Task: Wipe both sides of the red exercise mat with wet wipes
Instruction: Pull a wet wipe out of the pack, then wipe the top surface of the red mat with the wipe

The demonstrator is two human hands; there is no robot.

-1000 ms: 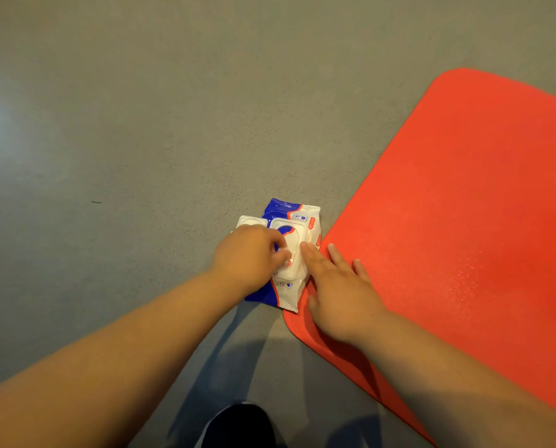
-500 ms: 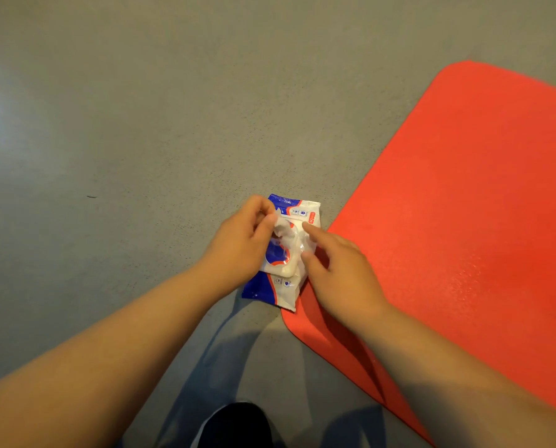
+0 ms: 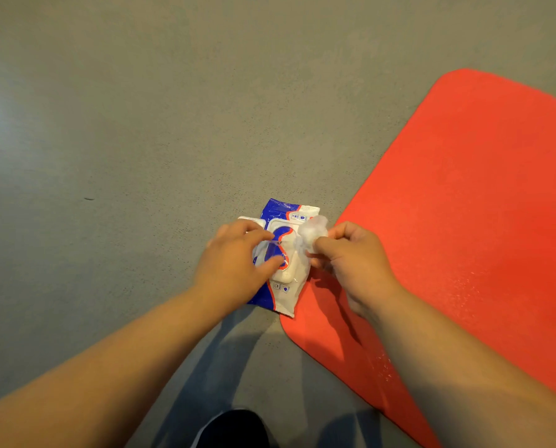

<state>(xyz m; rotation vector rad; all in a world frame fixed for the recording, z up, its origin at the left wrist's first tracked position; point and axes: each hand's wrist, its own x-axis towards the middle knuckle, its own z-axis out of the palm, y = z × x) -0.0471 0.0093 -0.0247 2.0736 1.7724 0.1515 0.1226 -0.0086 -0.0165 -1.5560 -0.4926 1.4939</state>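
1. The grey floor (image 3: 140, 140) fills the nine-o'clock half of the view, and a dark shoe toe (image 3: 234, 428) shows at six o'clock.
2. The left hand (image 3: 234, 263) bears down on the pack of wet wipes (image 3: 279, 208). Its forefinger and thumb are bent and braced either side of the opening, pinning the pack to the floor. The lid flap (image 3: 250, 219) lies open at twelve o'clock of this hand.
3. At three o'clock of the pack, the right hand (image 3: 354, 263) pinches a bunched white wipe (image 3: 313, 232) between thumb and curled fingers. Blur hides whether the wipe has come clear of the opening.
4. The red exercise mat (image 3: 464, 221) lies flat on the floor at three o'clock, with its near corner touching the pack's edge.
5. The step in hand looks like drawing out a wipe. Next, the wipe likely needs pulling free toward three o'clock while the pack stays pinned, then spreading flat before it meets the mat.
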